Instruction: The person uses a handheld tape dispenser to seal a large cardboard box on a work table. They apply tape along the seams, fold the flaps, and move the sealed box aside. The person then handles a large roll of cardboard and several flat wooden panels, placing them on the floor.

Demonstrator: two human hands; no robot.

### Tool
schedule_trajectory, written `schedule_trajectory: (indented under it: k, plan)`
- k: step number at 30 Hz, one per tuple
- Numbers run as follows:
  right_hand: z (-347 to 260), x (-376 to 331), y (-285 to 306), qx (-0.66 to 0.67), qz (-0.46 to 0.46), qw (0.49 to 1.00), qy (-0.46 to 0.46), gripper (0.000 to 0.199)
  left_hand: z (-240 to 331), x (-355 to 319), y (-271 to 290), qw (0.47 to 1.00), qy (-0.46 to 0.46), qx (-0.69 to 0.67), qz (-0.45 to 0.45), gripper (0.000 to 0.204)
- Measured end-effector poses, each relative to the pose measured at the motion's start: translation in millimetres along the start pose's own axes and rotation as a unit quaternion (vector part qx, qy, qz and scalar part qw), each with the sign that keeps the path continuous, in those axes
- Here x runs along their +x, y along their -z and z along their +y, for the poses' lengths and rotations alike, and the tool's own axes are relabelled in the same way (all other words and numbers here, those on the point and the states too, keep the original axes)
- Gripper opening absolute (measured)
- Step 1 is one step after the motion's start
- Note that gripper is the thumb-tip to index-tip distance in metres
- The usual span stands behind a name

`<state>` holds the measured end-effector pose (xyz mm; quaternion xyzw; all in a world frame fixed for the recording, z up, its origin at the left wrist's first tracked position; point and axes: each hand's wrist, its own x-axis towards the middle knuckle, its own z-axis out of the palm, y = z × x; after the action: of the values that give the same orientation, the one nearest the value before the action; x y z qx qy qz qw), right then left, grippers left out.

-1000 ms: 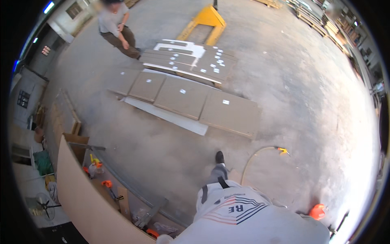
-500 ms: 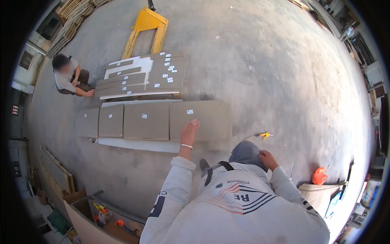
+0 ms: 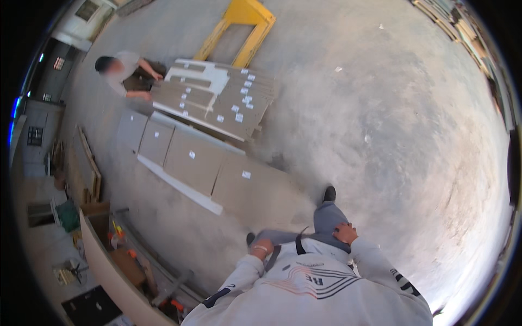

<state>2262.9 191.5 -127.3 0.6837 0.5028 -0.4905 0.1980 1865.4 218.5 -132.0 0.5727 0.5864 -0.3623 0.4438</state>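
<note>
My right hand [image 3: 345, 232] rests on the grey trousers at my right thigh, fingers loosely spread and holding nothing visible. My left hand [image 3: 262, 248] hangs low beside my left hip, below the wristband; its fingers are too blurred to read. In front of me a row of brown flat panels [image 3: 193, 163], each with a small white label, lies on white sheeting [image 3: 182, 182]. The closest panel [image 3: 255, 193] reaches almost to my feet. Neither hand touches the panels. Beyond the row, a stack of labelled panels and strips [image 3: 239, 111] lies over a white board.
A co-worker [image 3: 128, 73] crouches at the stack's left end, one hand on its edge. A yellow pallet truck [image 3: 247, 27] stands behind the stack. At lower left is an open wooden crate [image 3: 117, 266] holding tools. Boards [image 3: 84, 163] lean farther left.
My left hand has come down from above the nearest panel to my hip. My right hand stays by my thigh. The view has turned, and one foot now shows forward.
</note>
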Motion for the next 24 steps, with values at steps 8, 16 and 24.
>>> schedule_trajectory:
  k: [8, 16, 24]
  plan:
    - [98, 72, 63, -0.010, -0.092, 0.996, 0.004, 0.042, 134, -11, 22, 0.953, -0.217, -0.175, 0.116, 0.026]
    - [117, 101, 219, 0.225, -0.254, 0.939, 0.060, 0.036, 224, -55, 134, 0.960, -0.210, -0.161, 0.087, 0.022]
    - [2, 192, 390, -0.449, -0.146, 0.843, 0.258, 0.025, 278, 44, 261, 0.936, -0.279, -0.196, 0.083, 0.020]
